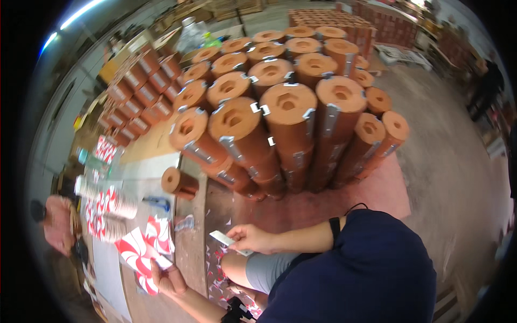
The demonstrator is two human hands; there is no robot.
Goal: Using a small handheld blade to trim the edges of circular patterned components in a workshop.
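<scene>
Red-and-white swirl-printed paper [133, 248] sits at the near left of my view, pinched between the thumb and fingers of the left hand [168, 279] above the surface [189, 253]. To its right, I have the right hand [250, 238] gripping a pale, flat strip [220, 237] between thumb and curled fingers, just past the surface's right edge and near the bare knee [235, 267]. Right beside the held paper I see another printed sheet [160, 230], and farther on a blue object [156, 202] whose kind I cannot make out. Left of these are stacks of pale-edged pieces [126, 207] with similar red print. Farther off on the surface I get a short brown cylinder [171, 180]; beyond it, to the right, tall brown cylinders [288, 105] with holed tops stand crowded together. On the far left, I spot a person in a pink top [56, 223].
</scene>
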